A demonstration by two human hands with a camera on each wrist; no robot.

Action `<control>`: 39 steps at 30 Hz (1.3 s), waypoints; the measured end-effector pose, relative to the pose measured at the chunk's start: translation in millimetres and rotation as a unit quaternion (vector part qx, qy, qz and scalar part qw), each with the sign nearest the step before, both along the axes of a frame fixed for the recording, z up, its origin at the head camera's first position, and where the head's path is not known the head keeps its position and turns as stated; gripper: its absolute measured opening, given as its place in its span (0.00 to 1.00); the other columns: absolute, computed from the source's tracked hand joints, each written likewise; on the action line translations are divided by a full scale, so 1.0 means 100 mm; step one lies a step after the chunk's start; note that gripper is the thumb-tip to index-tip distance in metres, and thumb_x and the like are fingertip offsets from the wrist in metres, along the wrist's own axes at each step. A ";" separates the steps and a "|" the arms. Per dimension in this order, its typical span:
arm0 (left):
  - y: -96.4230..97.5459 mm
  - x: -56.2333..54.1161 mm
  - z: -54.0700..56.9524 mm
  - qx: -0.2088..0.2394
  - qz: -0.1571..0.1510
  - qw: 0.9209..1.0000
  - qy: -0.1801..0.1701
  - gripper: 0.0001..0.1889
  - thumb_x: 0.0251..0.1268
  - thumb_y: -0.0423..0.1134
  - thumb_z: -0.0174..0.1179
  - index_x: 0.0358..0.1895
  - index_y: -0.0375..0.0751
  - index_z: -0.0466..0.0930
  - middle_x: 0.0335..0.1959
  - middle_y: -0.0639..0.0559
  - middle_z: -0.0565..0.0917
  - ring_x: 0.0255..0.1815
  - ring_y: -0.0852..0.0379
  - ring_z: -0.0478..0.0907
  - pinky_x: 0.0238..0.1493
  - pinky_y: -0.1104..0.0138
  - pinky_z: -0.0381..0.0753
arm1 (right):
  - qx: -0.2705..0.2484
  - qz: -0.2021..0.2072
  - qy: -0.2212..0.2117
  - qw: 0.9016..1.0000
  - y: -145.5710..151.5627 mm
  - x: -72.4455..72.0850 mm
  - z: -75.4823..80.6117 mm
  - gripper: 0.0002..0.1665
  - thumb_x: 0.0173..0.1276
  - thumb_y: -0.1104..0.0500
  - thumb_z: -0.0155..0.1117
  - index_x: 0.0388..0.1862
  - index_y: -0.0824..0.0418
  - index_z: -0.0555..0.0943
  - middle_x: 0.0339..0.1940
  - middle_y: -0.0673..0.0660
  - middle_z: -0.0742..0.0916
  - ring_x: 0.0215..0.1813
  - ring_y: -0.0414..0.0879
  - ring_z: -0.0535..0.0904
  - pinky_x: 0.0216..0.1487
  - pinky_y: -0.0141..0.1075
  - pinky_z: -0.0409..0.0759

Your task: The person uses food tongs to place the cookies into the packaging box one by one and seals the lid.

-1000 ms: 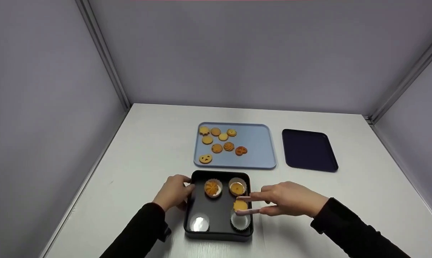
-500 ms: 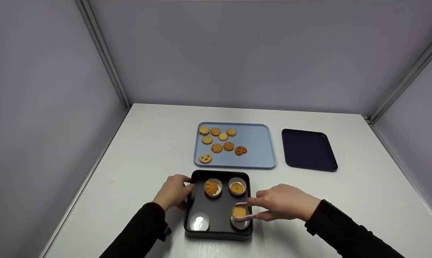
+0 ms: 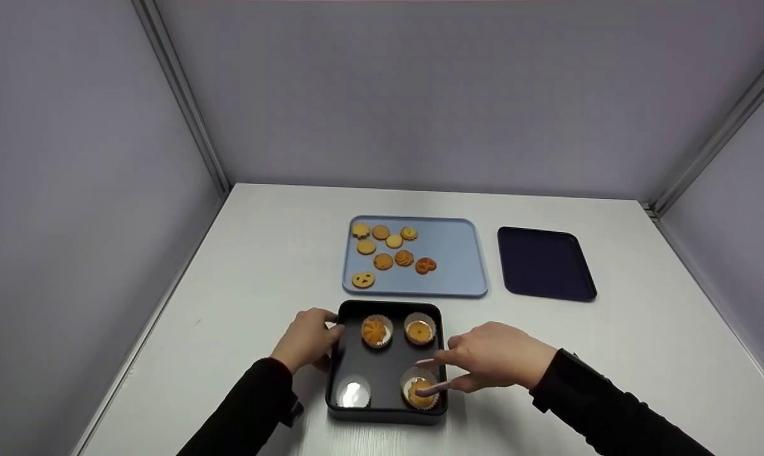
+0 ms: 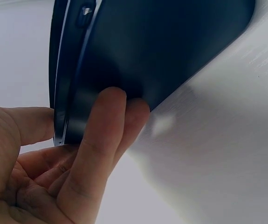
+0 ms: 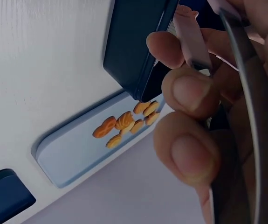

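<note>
My left hand (image 3: 307,340) grips the left wall of a black rectangular tin (image 3: 385,367); in the left wrist view its thumb is at the rim and fingers lie against the outside. With my right hand (image 3: 496,354) I hold metal tongs (image 5: 245,70) that have pale pink tips. Those tips straddle a yellow cookie (image 3: 415,386) inside the near-right paper cup (image 3: 409,373). One tip overlaps the cookie; the other is spread away from it. A ridged cookie (image 3: 374,330) fills the far-left cup, and a round cookie (image 3: 419,331) sits in the far-right one.
The near-left paper cup (image 3: 355,392) shows a bright, shiny inside. Behind the tin, a light blue tray (image 3: 458,259) bears several cookies (image 3: 383,261) on its left half. A dark navy tray (image 3: 547,263) lies to the right on the white table (image 3: 261,253).
The tongs have come down and toward me, bringing the cookie into the near-right cup. Their tips now stand apart around it. My left hand stays on the tin.
</note>
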State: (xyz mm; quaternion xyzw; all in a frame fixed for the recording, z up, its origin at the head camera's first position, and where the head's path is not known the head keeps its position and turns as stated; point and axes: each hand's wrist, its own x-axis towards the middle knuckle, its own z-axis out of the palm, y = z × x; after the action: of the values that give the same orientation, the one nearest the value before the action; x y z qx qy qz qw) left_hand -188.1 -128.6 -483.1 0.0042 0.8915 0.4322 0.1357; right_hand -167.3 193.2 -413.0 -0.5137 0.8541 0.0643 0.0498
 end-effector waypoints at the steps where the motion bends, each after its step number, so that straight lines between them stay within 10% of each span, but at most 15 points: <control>1: 0.00 0.00 0.01 0.001 -0.001 1.000 0.000 0.18 0.74 0.34 0.59 0.61 0.27 0.81 0.32 0.42 0.87 0.15 0.50 0.84 0.19 0.61 0.86 | -0.001 0.000 0.000 1.000 0.00 0.00 0.00 0.17 0.65 0.42 0.72 0.47 0.49 0.85 0.27 0.45 0.82 0.19 0.35 0.69 0.19 0.33 0.71; 9: -0.02 0.02 0.02 -0.028 -0.017 0.999 0.024 0.19 0.74 0.35 0.60 0.61 0.27 0.80 0.31 0.45 0.87 0.17 0.52 0.85 0.34 0.60 0.89 | -0.009 0.003 0.010 1.000 0.04 -0.02 -0.01 0.18 0.66 0.41 0.71 0.48 0.49 0.84 0.26 0.44 0.80 0.18 0.35 0.69 0.18 0.33 0.68; 29: -0.01 0.00 0.01 0.012 -0.010 1.000 -0.003 0.20 0.74 0.34 0.58 0.63 0.25 0.78 0.29 0.43 0.87 0.16 0.49 0.85 0.24 0.61 0.88 | -0.137 -0.012 0.024 0.990 0.22 -0.28 0.01 0.25 0.72 0.45 0.67 0.62 0.55 0.83 0.33 0.47 0.82 0.22 0.35 0.68 0.24 0.32 0.74; 39: -0.03 0.01 0.01 -0.003 -0.020 1.000 0.016 0.20 0.74 0.34 0.58 0.63 0.25 0.79 0.26 0.44 0.86 0.15 0.51 0.84 0.24 0.61 0.87 | -0.177 -0.114 0.041 0.977 0.27 -0.56 0.00 0.29 0.74 0.47 0.66 0.68 0.58 0.79 0.37 0.53 0.84 0.24 0.39 0.71 0.27 0.36 0.75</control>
State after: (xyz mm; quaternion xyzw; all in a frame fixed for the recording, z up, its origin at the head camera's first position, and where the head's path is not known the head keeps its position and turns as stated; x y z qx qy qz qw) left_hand -187.1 -131.2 -481.6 0.0287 0.8944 0.4268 0.1303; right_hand -222.9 220.7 -413.2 -0.4102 0.9063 -0.0730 -0.0701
